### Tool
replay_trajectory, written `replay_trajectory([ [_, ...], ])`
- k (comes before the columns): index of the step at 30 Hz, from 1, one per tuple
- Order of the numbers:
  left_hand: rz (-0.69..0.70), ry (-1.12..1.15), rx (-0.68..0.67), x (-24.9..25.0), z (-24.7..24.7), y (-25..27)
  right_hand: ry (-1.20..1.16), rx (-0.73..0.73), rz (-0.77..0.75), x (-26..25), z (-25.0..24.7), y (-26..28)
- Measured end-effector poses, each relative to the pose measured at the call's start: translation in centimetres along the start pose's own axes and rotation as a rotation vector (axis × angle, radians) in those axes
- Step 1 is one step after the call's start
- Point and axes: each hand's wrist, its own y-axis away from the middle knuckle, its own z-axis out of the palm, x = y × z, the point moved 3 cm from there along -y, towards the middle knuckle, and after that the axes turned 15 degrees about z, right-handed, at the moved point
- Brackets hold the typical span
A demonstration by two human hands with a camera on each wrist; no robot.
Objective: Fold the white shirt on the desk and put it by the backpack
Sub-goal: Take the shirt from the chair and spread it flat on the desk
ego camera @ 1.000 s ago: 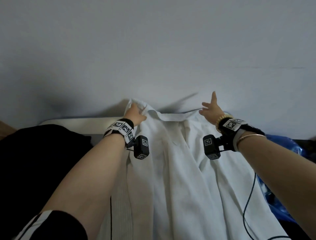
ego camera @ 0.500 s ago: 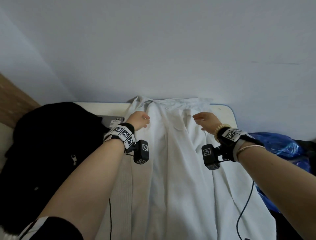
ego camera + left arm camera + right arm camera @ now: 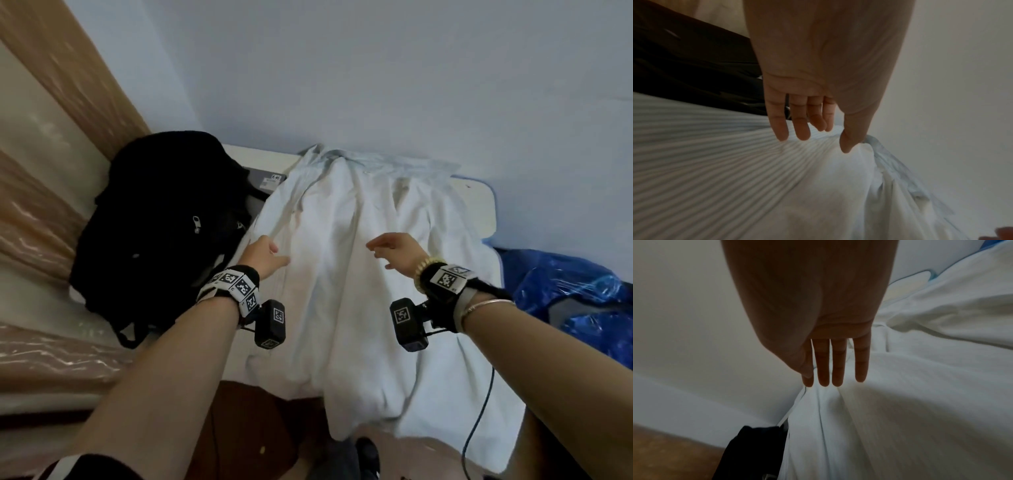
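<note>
The white shirt [image 3: 346,274] lies spread lengthwise on the desk [image 3: 479,202], collar at the far wall, its hem hanging over the near edge. A black backpack [image 3: 164,219] stands on the desk's left end, touching the shirt's left side. My left hand [image 3: 265,253] lies flat with straight fingers on the shirt's left part, fingertips [image 3: 782,134] on the ribbed cloth [image 3: 715,162]. My right hand [image 3: 390,251] hovers flat over the shirt's middle right, fingers [image 3: 838,368] straight above the cloth [image 3: 900,402]. Neither hand holds anything.
A grey wall [image 3: 376,85] rises right behind the desk. A blue plastic bag [image 3: 565,298] sits off the desk's right end. A wooden panel [image 3: 51,102] stands to the left of the backpack. A thin cable [image 3: 479,411] trails from my right wrist over the shirt.
Both hands have let go of the collar end and drawn back toward me along the shirt. The head view has tipped down and left, bringing the backpack into sight.
</note>
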Motion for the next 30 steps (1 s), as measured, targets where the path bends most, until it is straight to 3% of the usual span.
replay_trajectory([
  [6, -0.122, -0.188, -0.063, -3.6, 1.6, 4.3, 0.059, -0.056, -0.015, 1.1, 4.7, 2.6],
  [9, -0.201, -0.319, -0.190, -6.0, 3.2, 5.9, 0.053, -0.092, 0.047, 2.1, 7.2, 3.2],
  [12, -0.138, -0.395, -0.401, -7.7, 4.8, 7.3, 0.076, -0.094, 0.055, 2.7, 9.5, 3.6],
  [14, -0.082, -0.403, -0.438, -8.6, 5.6, 7.9, 0.091, -0.100, 0.058, 3.1, 10.9, 3.9],
  [20, -0.062, -0.447, -0.327, -9.8, 7.2, 9.7, 0.168, -0.109, 0.060, 4.3, 13.8, 4.8],
  [25, 0.119, -0.489, -0.134, -9.5, 5.7, 10.1, 0.147, -0.095, 0.052, 4.1, 14.5, 5.7],
  [30, 0.182, -0.233, 0.165, -7.7, 1.8, 10.9, 0.076, -0.143, 0.085, 2.7, 15.0, 7.1],
])
